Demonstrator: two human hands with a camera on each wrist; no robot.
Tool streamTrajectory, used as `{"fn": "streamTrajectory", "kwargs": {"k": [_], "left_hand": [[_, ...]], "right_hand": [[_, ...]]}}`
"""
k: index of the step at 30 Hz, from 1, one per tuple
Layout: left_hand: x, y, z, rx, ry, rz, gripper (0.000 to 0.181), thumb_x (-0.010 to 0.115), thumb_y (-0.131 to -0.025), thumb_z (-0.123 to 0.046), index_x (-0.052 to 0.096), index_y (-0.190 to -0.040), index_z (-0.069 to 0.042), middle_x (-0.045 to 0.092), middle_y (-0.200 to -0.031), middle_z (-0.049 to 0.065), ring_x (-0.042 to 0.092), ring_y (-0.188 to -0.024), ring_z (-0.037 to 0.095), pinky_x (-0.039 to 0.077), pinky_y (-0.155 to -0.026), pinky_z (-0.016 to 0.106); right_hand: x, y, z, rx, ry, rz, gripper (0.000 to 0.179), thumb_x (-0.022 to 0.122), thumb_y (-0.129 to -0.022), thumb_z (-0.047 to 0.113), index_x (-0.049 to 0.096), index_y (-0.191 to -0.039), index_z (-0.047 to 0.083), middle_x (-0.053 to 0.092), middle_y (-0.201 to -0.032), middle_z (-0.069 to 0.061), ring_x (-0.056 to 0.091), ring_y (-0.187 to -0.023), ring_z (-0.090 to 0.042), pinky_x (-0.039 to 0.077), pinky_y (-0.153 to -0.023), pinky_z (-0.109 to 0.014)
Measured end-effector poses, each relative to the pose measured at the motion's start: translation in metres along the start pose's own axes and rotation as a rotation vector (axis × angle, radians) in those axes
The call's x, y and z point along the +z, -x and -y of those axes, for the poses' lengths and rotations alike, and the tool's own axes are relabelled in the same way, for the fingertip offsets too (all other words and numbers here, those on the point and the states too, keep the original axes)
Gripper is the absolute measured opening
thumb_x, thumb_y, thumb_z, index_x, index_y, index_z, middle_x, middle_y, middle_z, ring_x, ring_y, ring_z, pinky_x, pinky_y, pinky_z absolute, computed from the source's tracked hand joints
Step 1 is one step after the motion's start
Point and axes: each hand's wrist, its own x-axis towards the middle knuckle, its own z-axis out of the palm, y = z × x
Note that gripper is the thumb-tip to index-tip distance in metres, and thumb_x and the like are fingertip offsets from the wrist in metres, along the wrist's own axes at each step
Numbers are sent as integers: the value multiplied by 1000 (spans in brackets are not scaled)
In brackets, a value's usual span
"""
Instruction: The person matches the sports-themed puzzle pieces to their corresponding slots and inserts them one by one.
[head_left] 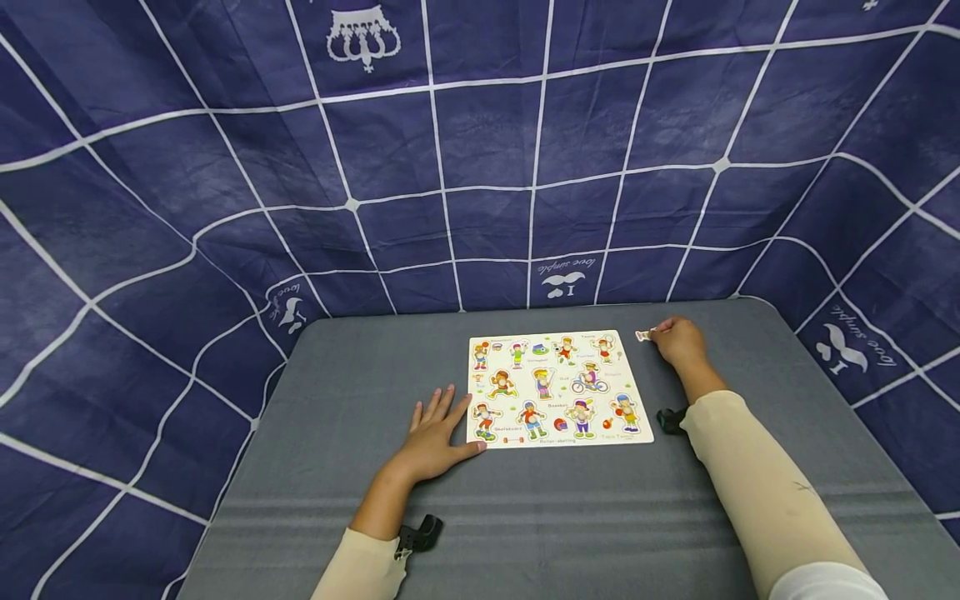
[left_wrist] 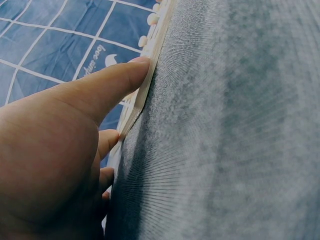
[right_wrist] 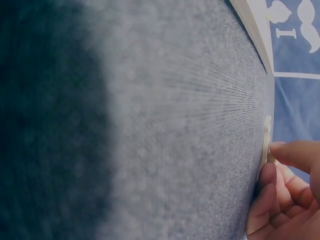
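Note:
A white wooden knob puzzle board [head_left: 558, 402] with colourful sports figures lies on the grey table. My left hand [head_left: 431, 446] rests flat at its left edge with fingers spread, the index fingertip and thumb right at the rim. In the left wrist view, the thumb [left_wrist: 117, 82] lies along the board's side, below round knobs [left_wrist: 152, 19]. Right of the board's far corner, my right hand [head_left: 681, 343] pinches a small flat puzzle piece [head_left: 642, 336]. The right wrist view shows this piece [right_wrist: 266, 131] edge-on between thumb and fingers, close over the cloth; its picture is hidden there.
Grey cloth covers the table [head_left: 360, 383]. Behind it and along both sides hangs a blue curtain [head_left: 487, 217] with a white grid. Each wrist wears a black camera mount, one at the left sleeve [head_left: 420, 533] and one at the right [head_left: 671, 421].

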Motion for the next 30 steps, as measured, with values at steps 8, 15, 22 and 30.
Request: {"fn": "streamTrajectory", "kwargs": {"k": [8, 15, 22, 30], "left_hand": [[1, 0, 1, -3, 3, 0, 91, 65, -89, -65, 28, -162, -25, 11, -172, 9, 1, -160, 32, -2, -126, 61], [1, 1, 1, -2, 1, 0, 91, 65, -89, -65, 28, -162, -25, 11, -172, 9, 1, -160, 32, -3, -126, 61], [1, 1, 1, -2, -1, -1, 91, 65, -89, -65, 28, -162, -25, 11, -172, 9, 1, -160, 32, -3, -126, 61], [2, 0, 2, -10, -11, 1, 91, 64, -89, -66, 27, -162, -25, 11, -172, 9, 1, -160, 31, -2, -126, 60]], "right_hand": [[0, 1, -3, -9, -19, -27, 22, 63, -91, 16, 66, -98, -4, 68, -90, -21, 58, -78, -29, 40, -65, -32], [-1, 5, -2, -25, -64, -35, 23, 65, -93, 15, 68, -103, -4, 71, -98, -22, 53, -69, -11, 40, -66, -28], [-3, 12, 4, -61, -91, -77, 20, 65, -92, 14, 70, -102, -3, 72, -95, -20, 53, -67, -8, 41, -63, -26], [-2, 17, 15, -125, -128, -85, 22, 65, -93, 14, 71, -107, -2, 72, -99, -20, 53, -70, -5, 41, -62, -16]]}}
